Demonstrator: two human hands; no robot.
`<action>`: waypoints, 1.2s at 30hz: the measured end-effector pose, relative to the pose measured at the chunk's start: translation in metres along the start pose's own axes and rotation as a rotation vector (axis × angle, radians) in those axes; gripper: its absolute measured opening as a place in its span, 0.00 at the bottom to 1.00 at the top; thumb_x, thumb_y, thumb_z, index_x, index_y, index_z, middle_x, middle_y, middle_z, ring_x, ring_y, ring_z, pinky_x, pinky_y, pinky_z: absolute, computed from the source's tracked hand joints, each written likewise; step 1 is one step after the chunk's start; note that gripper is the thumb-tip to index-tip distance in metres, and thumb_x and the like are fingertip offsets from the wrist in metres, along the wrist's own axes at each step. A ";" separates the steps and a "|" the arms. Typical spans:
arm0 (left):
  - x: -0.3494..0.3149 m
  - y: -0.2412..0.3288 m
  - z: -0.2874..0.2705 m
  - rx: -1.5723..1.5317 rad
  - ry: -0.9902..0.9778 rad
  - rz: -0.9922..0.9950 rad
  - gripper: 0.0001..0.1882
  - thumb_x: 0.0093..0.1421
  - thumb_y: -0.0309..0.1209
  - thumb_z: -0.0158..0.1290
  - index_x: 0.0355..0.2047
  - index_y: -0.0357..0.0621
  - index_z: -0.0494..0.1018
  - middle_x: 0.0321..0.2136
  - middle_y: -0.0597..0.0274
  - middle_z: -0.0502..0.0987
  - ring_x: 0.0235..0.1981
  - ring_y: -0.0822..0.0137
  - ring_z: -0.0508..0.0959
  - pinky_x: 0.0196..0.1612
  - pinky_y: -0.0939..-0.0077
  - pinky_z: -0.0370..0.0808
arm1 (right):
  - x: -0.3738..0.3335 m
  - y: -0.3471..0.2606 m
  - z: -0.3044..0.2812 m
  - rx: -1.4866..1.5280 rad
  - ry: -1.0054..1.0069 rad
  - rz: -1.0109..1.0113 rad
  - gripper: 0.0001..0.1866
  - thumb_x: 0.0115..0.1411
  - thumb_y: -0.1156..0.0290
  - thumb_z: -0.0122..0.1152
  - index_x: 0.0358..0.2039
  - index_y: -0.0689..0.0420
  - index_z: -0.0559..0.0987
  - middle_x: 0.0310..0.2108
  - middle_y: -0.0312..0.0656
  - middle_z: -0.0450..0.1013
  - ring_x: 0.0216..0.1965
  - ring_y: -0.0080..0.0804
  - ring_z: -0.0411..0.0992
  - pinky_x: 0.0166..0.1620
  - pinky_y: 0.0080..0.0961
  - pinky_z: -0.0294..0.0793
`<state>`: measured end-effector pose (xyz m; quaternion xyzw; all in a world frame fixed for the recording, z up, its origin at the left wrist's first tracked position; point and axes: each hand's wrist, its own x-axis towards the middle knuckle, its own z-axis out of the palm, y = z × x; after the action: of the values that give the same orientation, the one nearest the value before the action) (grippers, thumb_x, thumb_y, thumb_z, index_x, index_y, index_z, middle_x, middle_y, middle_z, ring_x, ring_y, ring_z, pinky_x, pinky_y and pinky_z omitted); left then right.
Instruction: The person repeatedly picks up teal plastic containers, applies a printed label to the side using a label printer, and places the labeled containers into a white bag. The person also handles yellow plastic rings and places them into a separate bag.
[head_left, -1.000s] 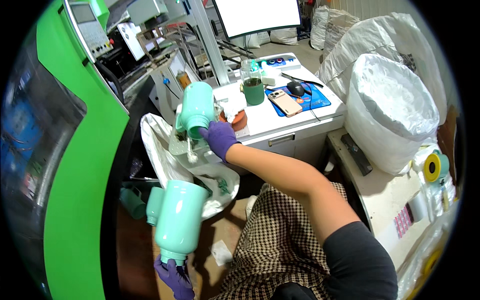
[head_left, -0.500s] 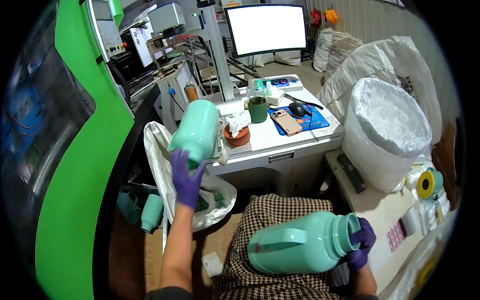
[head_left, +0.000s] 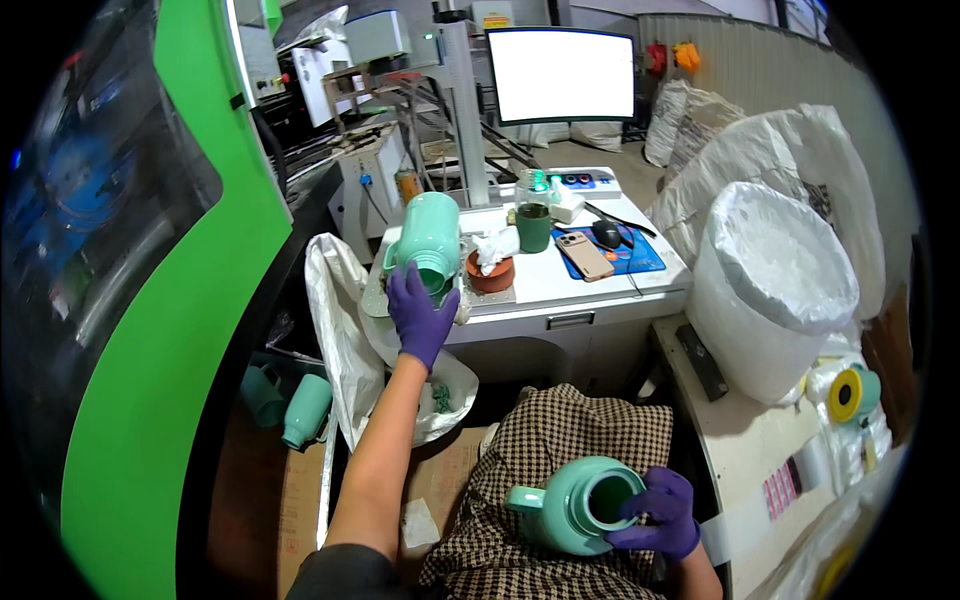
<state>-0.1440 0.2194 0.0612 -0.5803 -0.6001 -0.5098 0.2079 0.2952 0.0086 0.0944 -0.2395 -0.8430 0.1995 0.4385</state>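
My left hand (head_left: 423, 314), in a purple glove, is closed round the neck of a mint-green jug body (head_left: 430, 228). That jug lies tilted at the left end of the white table, its open mouth toward me; whether it rests on the metal plate there I cannot tell. On my checked lap a second mint-green jug body (head_left: 562, 512) points its wide mouth up and to the right. My right hand (head_left: 660, 513), also gloved in purple, grips its rim, fingers partly over the opening. An orange-brown round block (head_left: 490, 274) with white tissue stands beside the left jug.
Two more mint-green jugs (head_left: 306, 411) lie low at the left beside a white sack (head_left: 336, 300). A phone (head_left: 585, 256), a mouse (head_left: 606, 234) and a glass bottle (head_left: 533, 226) stand on the white table. A large lined white bag (head_left: 765, 330) is at the right, near a green machine frame's opposite side.
My left hand has brought its jug rightward over the table and turned its mouth toward me. The right-hand jug has swung from lying sideways to mouth-up, its handle now at the left.
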 end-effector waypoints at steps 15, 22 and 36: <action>-0.059 0.238 -0.184 -0.465 -0.988 0.515 0.30 0.59 0.43 0.63 0.55 0.35 0.73 0.51 0.42 0.76 0.53 0.46 0.75 0.58 0.56 0.70 | -0.003 -0.019 0.003 0.448 0.051 0.192 0.30 0.62 0.60 0.67 0.62 0.55 0.70 0.48 0.47 0.72 0.49 0.42 0.72 0.51 0.36 0.74; -0.065 0.122 -0.160 -0.237 -1.049 0.025 0.28 0.67 0.41 0.49 0.59 0.33 0.66 0.53 0.42 0.73 0.55 0.47 0.73 0.62 0.57 0.67 | -0.138 -0.026 -0.203 -0.712 -0.196 1.059 0.22 0.56 0.54 0.71 0.46 0.54 0.83 0.49 0.46 0.79 0.52 0.46 0.75 0.55 0.40 0.75; -0.224 0.021 -0.131 -0.892 -0.720 -0.775 0.26 0.75 0.37 0.39 0.69 0.44 0.57 0.66 0.55 0.65 0.63 0.57 0.69 0.65 0.62 0.67 | -0.554 0.009 -0.374 -1.431 0.501 1.823 0.50 0.57 0.45 0.64 0.74 0.45 0.53 0.72 0.49 0.55 0.70 0.51 0.58 0.70 0.42 0.57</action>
<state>-0.1164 -0.0052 -0.0681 -0.4870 -0.5289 -0.5211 -0.4599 0.8866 -0.2574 -0.0667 -0.9749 -0.1719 -0.1308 0.0538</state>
